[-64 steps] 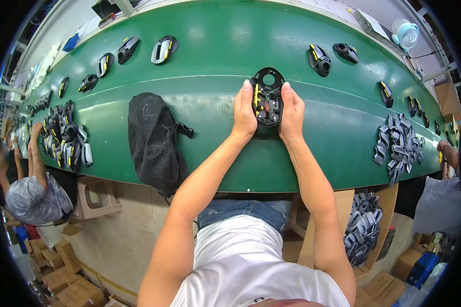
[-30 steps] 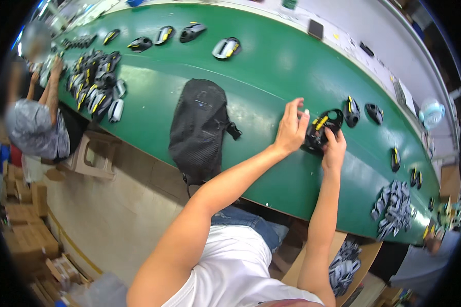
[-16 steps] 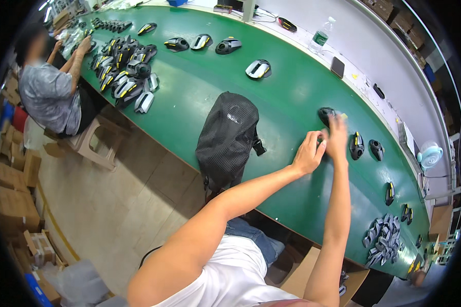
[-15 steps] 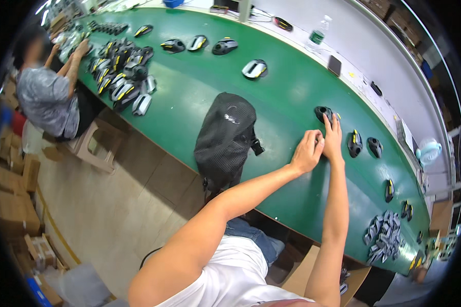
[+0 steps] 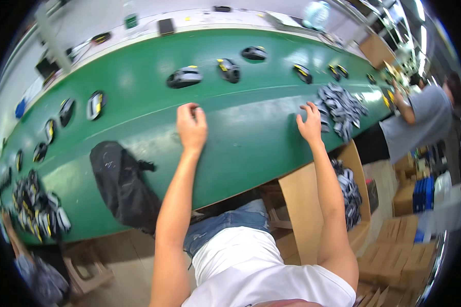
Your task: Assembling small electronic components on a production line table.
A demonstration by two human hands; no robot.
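Right hand (image 5: 309, 124), fingers spread, just beside pile of grey parts (image 5: 338, 107), near front edge of green bench (image 5: 241, 138). Left hand (image 5: 191, 130) curled; cannot tell if it pinches anything. Black-and-grey shell (image 5: 184, 78) beyond it. Broad span between hands, black bag (image 5: 120, 179) bounding left. Surface glossy (pale light streaks); cardboard box (image 5: 301, 212) below edge, cartons (image 5: 392, 245) lower right.

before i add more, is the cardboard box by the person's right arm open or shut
Open: no flap covers the top of the cardboard box, and the grey parts inside show from above.
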